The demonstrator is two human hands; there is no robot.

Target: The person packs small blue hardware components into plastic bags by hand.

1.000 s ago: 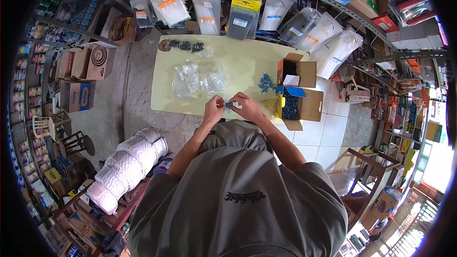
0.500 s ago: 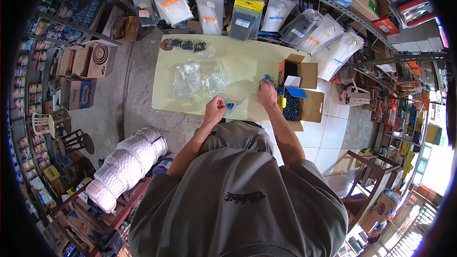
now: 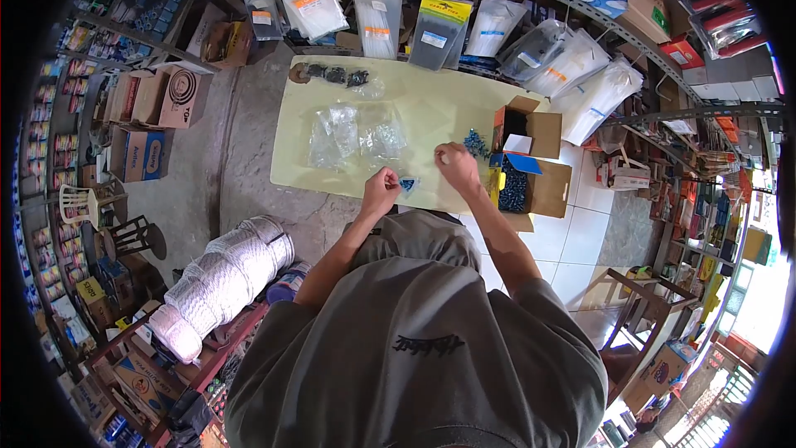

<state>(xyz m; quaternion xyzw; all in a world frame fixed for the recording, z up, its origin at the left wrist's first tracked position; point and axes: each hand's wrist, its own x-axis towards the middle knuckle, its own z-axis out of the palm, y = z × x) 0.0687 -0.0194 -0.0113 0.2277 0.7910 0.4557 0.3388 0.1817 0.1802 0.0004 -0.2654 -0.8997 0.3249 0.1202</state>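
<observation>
Near the front edge of the table, my left hand (image 3: 381, 188) is closed, pinching the edge of a small clear plastic bag (image 3: 408, 187) with small blue pieces inside. My right hand (image 3: 454, 163) hovers over the table with its fingers curled together. Whatever it may hold is hidden. A loose pile of small blue metallic-looking pieces (image 3: 476, 143) lies to the right of that hand, too small to name exactly. Beside the pile, an open cardboard box (image 3: 547, 187) contains many dark blue pieces, and another open box (image 3: 545, 134) stands behind it.
Clear plastic bags (image 3: 358, 134) lie on the pale yellow table (image 3: 290, 149). Several dark rolled items (image 3: 336, 75) sit at its back left. Packs of cable ties (image 3: 439, 29) hang along the far side. A big roll of white rope (image 3: 224, 282) rests at the left.
My right hand has moved left from the blue pile, which now shows fully, towards my left hand. My left hand stays at the small bag. The view has shifted slightly.
</observation>
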